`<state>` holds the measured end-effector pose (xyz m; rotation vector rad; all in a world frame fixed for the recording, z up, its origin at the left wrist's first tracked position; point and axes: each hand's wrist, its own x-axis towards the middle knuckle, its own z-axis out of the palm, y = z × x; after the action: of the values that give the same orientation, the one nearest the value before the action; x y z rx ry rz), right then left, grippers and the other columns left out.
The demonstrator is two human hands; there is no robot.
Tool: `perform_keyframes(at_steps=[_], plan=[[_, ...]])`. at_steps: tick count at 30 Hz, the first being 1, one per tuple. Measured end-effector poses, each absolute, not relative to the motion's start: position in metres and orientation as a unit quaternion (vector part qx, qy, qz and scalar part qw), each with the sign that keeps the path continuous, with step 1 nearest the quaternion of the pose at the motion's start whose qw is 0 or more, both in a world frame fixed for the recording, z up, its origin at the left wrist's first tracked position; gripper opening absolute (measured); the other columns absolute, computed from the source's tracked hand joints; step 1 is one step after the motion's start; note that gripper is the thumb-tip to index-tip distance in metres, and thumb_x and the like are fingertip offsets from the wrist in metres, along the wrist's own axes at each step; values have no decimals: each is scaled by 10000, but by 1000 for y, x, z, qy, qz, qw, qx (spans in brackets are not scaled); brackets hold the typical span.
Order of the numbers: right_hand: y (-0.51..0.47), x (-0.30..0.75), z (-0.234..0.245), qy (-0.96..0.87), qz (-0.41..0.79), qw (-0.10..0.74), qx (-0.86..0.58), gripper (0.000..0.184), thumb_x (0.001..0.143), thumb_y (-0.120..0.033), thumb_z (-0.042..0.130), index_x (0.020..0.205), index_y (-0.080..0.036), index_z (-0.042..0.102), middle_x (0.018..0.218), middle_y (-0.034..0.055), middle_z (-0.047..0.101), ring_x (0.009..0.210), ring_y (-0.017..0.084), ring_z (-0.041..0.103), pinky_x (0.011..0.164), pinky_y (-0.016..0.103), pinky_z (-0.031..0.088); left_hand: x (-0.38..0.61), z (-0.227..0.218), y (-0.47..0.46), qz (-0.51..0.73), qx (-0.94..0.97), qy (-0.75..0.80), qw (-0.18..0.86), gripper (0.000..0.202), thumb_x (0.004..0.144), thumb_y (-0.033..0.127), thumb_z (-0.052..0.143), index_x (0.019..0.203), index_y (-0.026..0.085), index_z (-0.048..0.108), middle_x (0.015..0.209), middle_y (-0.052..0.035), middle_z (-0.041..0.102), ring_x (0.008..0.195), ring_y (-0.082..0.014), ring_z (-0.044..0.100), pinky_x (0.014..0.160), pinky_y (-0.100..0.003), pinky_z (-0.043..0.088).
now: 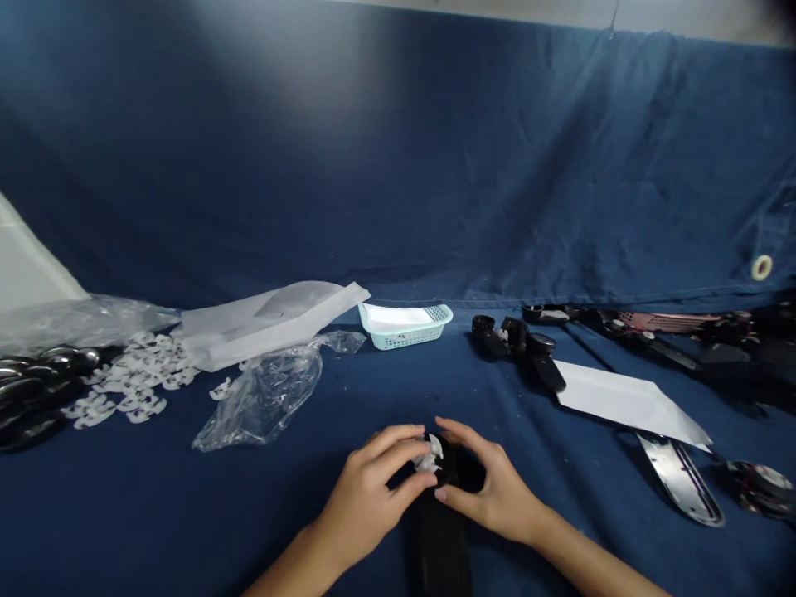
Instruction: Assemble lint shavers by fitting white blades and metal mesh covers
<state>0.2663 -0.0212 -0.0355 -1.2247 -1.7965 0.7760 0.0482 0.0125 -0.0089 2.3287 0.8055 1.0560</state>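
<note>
A long black plastic housing (443, 543) lies in front of me, its round end away from me between my hands. My left hand (376, 477) pinches a small white curved plastic piece (430, 454) at that round end; whether the piece is seated in it I cannot tell. My right hand (494, 489) curls around the right side of the same round end, thumb near and fingers beyond. Fingers and the dark colour hide part of the housing's rim.
Left are a pile of white plastic pieces (140, 373), glossy black parts (37, 390) and clear plastic bags (264, 398). A pale green basket (407, 332) stands at the back. On the right lie black assemblies (519, 344), a white sheet (622, 402) and a silvery-lined shell (681, 481).
</note>
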Motion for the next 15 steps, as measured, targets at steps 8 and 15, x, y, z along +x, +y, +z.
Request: perform_keyframes(at_steps=[8,15], plan=[[-21,266,-36,-717,297,403,-485,743,735,-283,777,1399,-263,443,1203,84,684,1120,287,641,1001,478,479,47,-10,14,360,877,280,152,265,920,272,652,1184,301,663,1237,-56,670,1094,-257,639,935,-421,528],[-21,266,-39,-734,281,403,-469,687,761,-295,760,1380,-259,464,1276,91,658,1152,292,627,1006,463,489,45,-13,14,350,889,268,121,312,938,249,622,1241,320,647,1240,-64,665,1085,-272,629,891,-444,529]])
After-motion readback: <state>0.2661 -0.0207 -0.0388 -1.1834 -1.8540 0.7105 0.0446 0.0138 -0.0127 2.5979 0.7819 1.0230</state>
